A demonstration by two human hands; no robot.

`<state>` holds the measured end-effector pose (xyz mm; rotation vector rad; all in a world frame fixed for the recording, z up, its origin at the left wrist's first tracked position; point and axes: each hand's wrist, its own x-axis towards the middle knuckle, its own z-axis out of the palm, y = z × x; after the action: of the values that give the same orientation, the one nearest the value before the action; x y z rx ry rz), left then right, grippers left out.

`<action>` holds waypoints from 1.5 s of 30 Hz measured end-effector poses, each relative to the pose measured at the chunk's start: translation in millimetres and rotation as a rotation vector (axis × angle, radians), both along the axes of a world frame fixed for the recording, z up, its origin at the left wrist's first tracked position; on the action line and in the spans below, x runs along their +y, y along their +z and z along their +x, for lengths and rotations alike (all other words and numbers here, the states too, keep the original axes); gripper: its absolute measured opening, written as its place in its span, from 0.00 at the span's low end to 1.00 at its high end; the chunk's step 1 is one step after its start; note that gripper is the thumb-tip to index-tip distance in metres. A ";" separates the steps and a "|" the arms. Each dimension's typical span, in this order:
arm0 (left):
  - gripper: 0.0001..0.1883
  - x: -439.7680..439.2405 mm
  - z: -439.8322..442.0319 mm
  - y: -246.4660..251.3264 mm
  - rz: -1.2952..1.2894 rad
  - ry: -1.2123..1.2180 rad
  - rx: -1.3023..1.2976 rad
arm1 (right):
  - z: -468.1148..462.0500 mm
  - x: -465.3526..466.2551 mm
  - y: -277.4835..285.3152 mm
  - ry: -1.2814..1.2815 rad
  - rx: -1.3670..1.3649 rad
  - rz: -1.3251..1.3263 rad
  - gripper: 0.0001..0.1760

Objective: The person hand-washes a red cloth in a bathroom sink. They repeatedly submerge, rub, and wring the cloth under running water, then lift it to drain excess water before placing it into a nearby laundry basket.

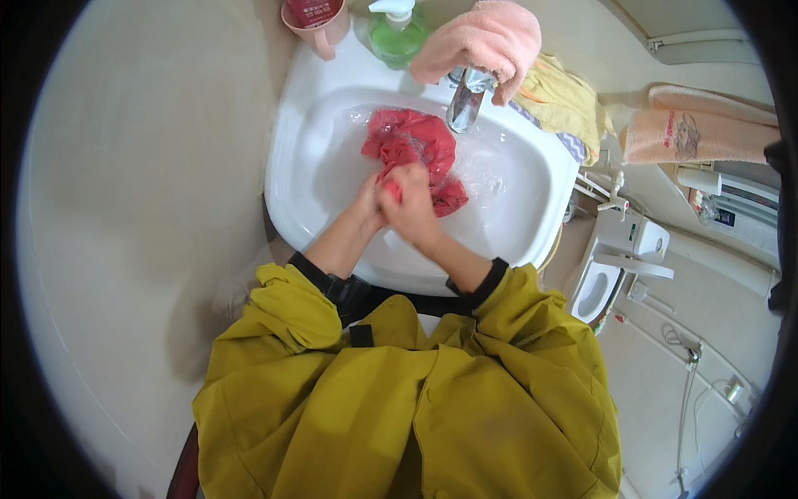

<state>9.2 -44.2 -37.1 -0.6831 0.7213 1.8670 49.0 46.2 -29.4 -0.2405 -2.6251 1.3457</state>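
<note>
Wet red cloth [430,140] lies bunched in a white washbasin [293,206] that holds some soapy water. Close together over the basin, my left hand [372,203] and my right hand [408,196] are both closed on part of the cloth. A bit of red shows between the fingers of my right hand, which covers some of the left. The rest of the cloth spreads away from my hands, below and left of the chrome faucet [464,109]. Bubbles float around it.
A pink towel [486,34] drapes over the faucet. Behind the basin stand a green soap pump bottle [397,38] and a pink mug [324,37]. Yellow cloth [558,100] hangs over the right rim. Further right are a peach towel [698,131] and a toilet [598,287].
</note>
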 end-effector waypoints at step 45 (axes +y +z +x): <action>0.25 -37.4 2.9 -11.4 -1.616 -0.543 1.566 | 17.0 124.2 -97.5 -0.098 -0.681 -0.168 0.29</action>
<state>12.2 -81.6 -48.5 0.3564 3.0679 0.5904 66.0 170.5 -126.9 -0.9959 -2.9450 1.6777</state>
